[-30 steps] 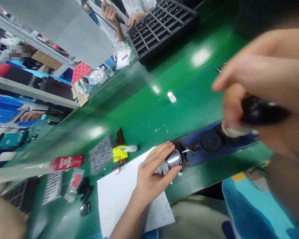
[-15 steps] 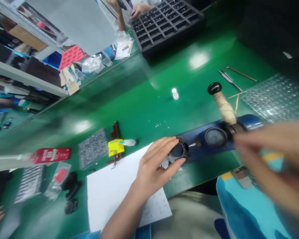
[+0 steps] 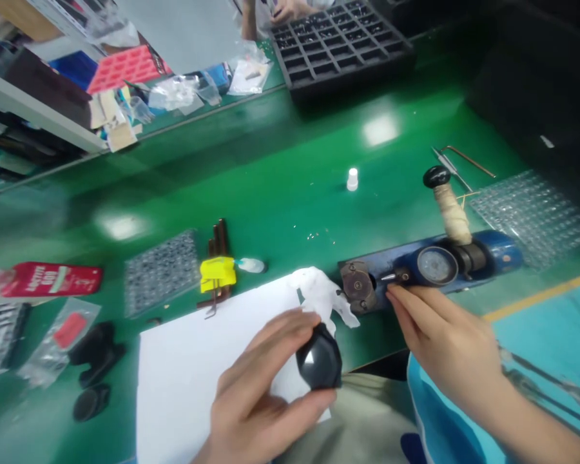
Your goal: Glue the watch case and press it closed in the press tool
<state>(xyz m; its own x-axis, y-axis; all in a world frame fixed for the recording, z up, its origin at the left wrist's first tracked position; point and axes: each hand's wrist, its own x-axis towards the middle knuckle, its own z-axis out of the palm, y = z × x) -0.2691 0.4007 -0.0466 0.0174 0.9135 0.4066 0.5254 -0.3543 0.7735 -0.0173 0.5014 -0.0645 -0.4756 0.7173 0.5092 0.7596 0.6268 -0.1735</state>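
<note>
Lying at the far left of the glossy green bench (image 3: 270,193) is a red flat packet with white lettering (image 3: 53,279), and below it a clear plastic bag with a red piece inside (image 3: 62,335) sits beside two small black rounded parts (image 3: 94,361). Just right of these, a grey patterned square sheet (image 3: 160,270) rests next to a bundle of dark brown rods wrapped in a yellow tag (image 3: 217,274), with a small whitish blob (image 3: 251,265) touching the tag's right end. A large white sheet of paper (image 3: 188,367) covers the near edge of the bench. Over that paper, the left hand (image 3: 261,393) grips a glossy black dome-shaped part (image 3: 319,361) between thumb and curled fingers, holding it up off the sheet near the bench edge. A crumpled piece of thin white tissue (image 3: 321,293) lies just beyond the black part. A black compartment tray (image 3: 341,48) stands at the far side, with another person's hands (image 3: 280,9) above it. A little white cap (image 3: 352,179) stands alone mid-bench. The blue metal fixture with a round dial (image 3: 435,265) lies along the bench, a square brown clamp plate (image 3: 357,287) at its left end and an upright lever wrapped in pale tape with a black knob (image 3: 447,203) rising from it. The right hand (image 3: 444,341) reaches in with fingers extended and close together, fingertips (image 3: 394,295) touching the fixture just beside the clamp plate; it holds nothing that I can see. A clear bubble-textured tray (image 3: 531,216) lies at the far right.
</note>
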